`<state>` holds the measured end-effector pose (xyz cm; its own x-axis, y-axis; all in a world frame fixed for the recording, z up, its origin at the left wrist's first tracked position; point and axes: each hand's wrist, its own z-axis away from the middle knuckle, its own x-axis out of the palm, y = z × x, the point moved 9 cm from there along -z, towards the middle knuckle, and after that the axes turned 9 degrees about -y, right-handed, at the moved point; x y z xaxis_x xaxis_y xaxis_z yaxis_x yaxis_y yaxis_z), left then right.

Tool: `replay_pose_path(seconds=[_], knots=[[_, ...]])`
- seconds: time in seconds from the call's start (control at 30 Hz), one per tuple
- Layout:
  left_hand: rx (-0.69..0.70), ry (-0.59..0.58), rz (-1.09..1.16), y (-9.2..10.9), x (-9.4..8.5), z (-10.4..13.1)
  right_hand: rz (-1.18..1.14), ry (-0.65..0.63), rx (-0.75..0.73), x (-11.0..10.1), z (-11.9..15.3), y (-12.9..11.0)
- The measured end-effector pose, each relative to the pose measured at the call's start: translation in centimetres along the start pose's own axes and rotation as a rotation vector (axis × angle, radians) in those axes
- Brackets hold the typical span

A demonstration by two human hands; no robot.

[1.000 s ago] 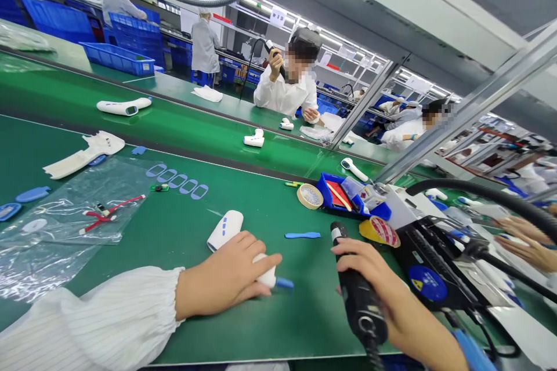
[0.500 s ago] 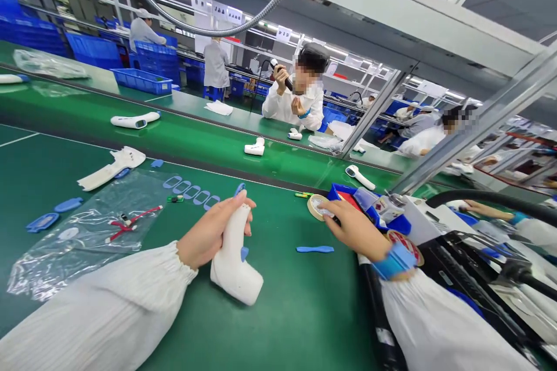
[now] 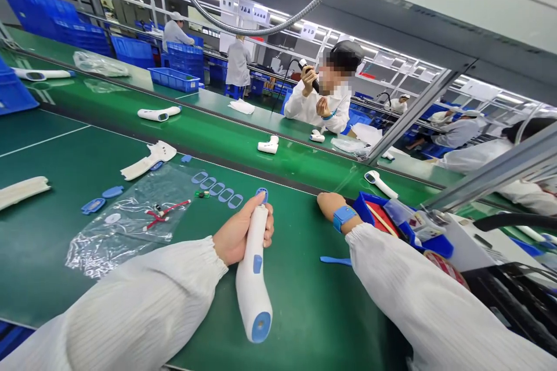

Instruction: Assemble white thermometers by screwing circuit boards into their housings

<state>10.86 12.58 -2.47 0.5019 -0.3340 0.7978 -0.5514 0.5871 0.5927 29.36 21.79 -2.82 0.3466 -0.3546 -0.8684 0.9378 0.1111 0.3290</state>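
Observation:
My left hand [image 3: 250, 232] is wrapped round the handle of a white forehead thermometer [image 3: 252, 278]. Its blue button faces up, and its blue sensor end points down toward me. At the top of the handle, by my thumb, a blue cap [image 3: 261, 193] sticks out. My right hand [image 3: 329, 204] reaches to the bench's far edge, just left of a blue parts bin [image 3: 404, 227]. Its fingers are turned away and hidden. A blue plastic stick [image 3: 335, 260] lies partly under my right sleeve.
On the left lie a clear plastic bag [image 3: 126, 237] with red wires, a white shell half [image 3: 150, 159], blue covers [image 3: 93, 205] and several blue frames [image 3: 217, 189]. Beyond runs a green conveyor [image 3: 209, 139] carrying thermometers. Opposite, a person [image 3: 319, 98] sits working.
The thermometer has turned in my left hand, so its blue end now shows. My right hand has moved toward the far edge, and the tape roll beside it is out of sight. The view has shifted left.

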Motion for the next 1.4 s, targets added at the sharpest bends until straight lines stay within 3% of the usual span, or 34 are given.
replay_pose_path(seconds=[0.2, 0.43, 0.53, 0.67, 0.93, 1.2, 1.4], knots=[[-0.011, 0.028, -0.054, -0.3, -0.3, -0.1, -0.441, 0.135, -0.055, -2.8, 2.0, -1.0], [0.055, 0.091, -0.206, 0.4, -0.2, 0.5, -1.040, 0.393, -0.387, -7.6, 10.2, -6.1], [0.088, 0.079, -0.291, 0.7, 0.2, 0.8, -1.283, 0.443, -0.448, -7.9, 12.5, -6.6], [0.101, 0.055, -0.319, 0.7, 0.5, 1.1, -1.667, 0.394, -0.503, -7.2, 13.3, -6.6], [0.101, 0.008, -0.373, 0.6, 1.4, 1.4, -1.679, 0.391, -0.622, -7.6, 14.0, -8.2], [0.166, -0.038, -0.479, 1.0, 1.8, 1.5, -1.442, 0.465, -0.540, -8.0, 15.0, -8.3], [0.145, -0.033, -0.460, 1.0, 2.1, 1.7, -1.661, 0.492, -0.516, -7.7, 15.2, -7.5]])
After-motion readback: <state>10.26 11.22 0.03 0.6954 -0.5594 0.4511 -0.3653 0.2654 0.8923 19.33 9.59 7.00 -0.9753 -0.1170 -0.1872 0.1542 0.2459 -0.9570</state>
